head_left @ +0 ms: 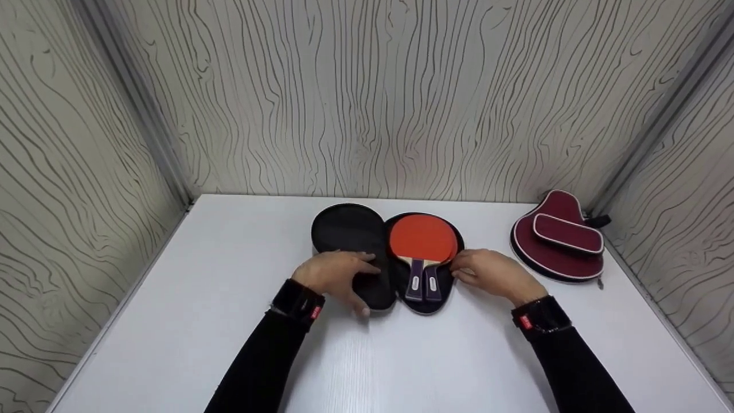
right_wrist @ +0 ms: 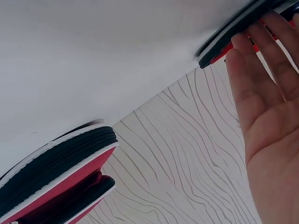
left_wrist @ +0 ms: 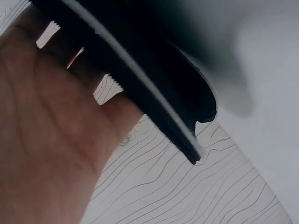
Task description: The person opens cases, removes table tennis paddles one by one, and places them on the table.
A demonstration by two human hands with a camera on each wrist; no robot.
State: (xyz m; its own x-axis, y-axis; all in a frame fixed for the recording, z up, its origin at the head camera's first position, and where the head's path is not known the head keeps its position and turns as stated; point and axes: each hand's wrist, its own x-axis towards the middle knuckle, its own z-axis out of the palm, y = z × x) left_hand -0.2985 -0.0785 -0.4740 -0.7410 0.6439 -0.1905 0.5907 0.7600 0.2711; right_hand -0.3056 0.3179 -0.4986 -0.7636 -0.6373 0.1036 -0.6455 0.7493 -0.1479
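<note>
A black paddle case lies unfolded, its lid half (head_left: 351, 226) on the left and its other half (head_left: 425, 308) on the right. Two table tennis paddles (head_left: 423, 236) lie overlapped in the right half, red rubber up, dark handles towards me. My left hand (head_left: 338, 275) reaches over the lid's near left side, fingers spread across its inside and thumb by the near edge. In the left wrist view the zippered rim (left_wrist: 135, 74) hides its fingertips. At the right rim, beside the paddles, my right hand (head_left: 490, 272) touches the case with fairly straight fingers (right_wrist: 261, 51).
A maroon paddle case (head_left: 553, 249) with white piping and a raised pocket lies at the table's back right. The white table (head_left: 229, 246) is bounded by wood-grain patterned panels (head_left: 367, 103) at the back and both sides.
</note>
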